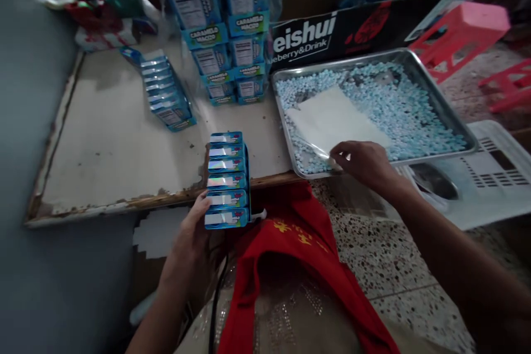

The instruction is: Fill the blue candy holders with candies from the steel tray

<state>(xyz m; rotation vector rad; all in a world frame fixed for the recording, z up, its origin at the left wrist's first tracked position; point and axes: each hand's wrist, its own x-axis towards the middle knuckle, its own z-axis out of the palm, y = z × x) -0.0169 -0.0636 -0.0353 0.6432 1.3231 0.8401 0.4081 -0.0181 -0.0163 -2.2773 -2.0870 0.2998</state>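
My left hand (pixel 193 232) grips a row of several small blue candy boxes (pixel 227 181) by its near left side, at the table's front edge. The thumb shows; the other fingers are mostly hidden under the row. Over the near rim of a metal tray (pixel 442 91), my right hand (pixel 360 163) has its fingers pinched on a thin, shiny, see-through piece (pixel 313 149), whose kind I cannot make out. Pale blue and white candies (pixel 415 105) cover the tray, and a cream-coloured sheet (pixel 336 119) lies on top of them.
Another row of blue boxes (pixel 166 91) lies on the worn table (pixel 112 155). Stacked blue display packs (pixel 226 38) stand behind. A black printed carton (pixel 315 38) sits beyond the tray. A white plastic crate (pixel 498 177) and red stools (pixel 468 33) are at right.
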